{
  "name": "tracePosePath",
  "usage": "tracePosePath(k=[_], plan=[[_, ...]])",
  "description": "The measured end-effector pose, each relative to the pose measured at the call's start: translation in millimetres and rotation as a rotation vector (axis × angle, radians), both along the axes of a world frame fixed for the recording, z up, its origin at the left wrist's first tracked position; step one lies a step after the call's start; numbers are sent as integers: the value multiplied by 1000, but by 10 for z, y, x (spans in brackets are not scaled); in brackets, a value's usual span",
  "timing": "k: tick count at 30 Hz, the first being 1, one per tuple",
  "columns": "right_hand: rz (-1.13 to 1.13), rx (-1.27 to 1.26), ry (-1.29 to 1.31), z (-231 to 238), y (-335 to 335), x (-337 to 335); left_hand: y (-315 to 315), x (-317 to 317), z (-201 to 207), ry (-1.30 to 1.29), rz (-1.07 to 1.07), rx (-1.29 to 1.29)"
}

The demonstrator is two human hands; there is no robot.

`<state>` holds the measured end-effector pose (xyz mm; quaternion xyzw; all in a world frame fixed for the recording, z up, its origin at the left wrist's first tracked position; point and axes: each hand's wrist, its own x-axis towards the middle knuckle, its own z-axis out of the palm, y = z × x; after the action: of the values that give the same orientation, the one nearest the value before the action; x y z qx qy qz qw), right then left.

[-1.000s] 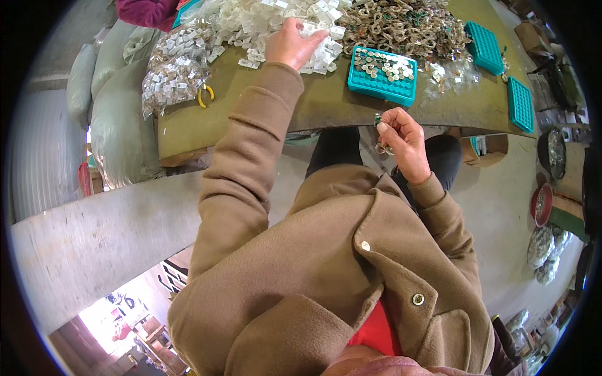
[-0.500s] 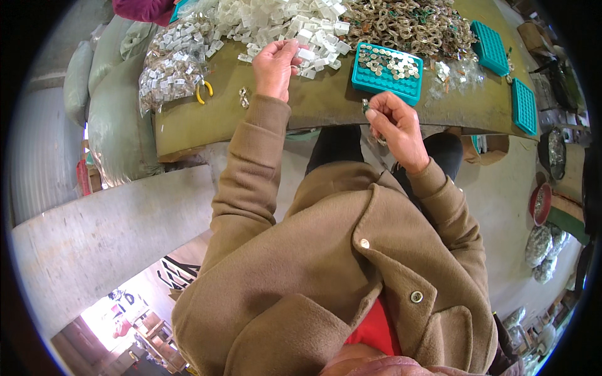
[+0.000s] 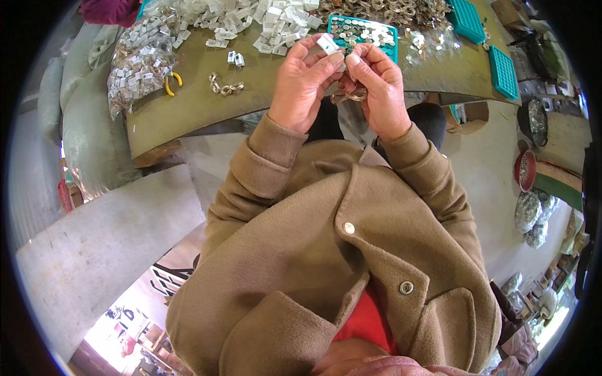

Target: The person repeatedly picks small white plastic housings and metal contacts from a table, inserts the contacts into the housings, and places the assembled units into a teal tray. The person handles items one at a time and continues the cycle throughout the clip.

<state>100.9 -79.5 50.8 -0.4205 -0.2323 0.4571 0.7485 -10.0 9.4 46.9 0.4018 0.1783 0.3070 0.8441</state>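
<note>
Both hands are raised together over the near edge of the olive-green table (image 3: 188, 116), fingertips almost meeting. The left hand (image 3: 304, 84) pinches a small white rectangular plastic piece (image 3: 327, 42) between thumb and forefinger, closed on it; the piece sits at the very top of the grip, tilted, its long axis running up-left to down-right, pointing toward the right hand. The right hand (image 3: 376, 88) is curled shut around a small metal ring part (image 3: 351, 95) that hangs just below the fingertips, between the two palms; exact finger contact is partly hidden. So the white piece lies just above and left of the ring, nearly touching, with the left hand nearer to it. Behind the hands is a teal plastic tray with small metal parts (image 3: 364, 28), a heap of white plastic pieces (image 3: 263, 15), and yellow-handled pliers (image 3: 172, 83) well off to the left.
</note>
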Motion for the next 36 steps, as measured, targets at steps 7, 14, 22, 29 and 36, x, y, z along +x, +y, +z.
tracePosePath(k=[7,14,22,29,36], plan=[[58,-54,-123,-43,-152,62,-81,-107,-174,24,-167,-242],[159,30,277,-115,-176,134,-67,-155,-172,-38,-123,-70],[-35,-74,-178,-65,-222,58,-177,-45,-112,188,53,213],[-32,-73,-227,-50,-224,70,-120,-75,-162,164,-66,74],[-18,-55,-25,-55,-231,111,-89,-62,-223,40,-64,15]])
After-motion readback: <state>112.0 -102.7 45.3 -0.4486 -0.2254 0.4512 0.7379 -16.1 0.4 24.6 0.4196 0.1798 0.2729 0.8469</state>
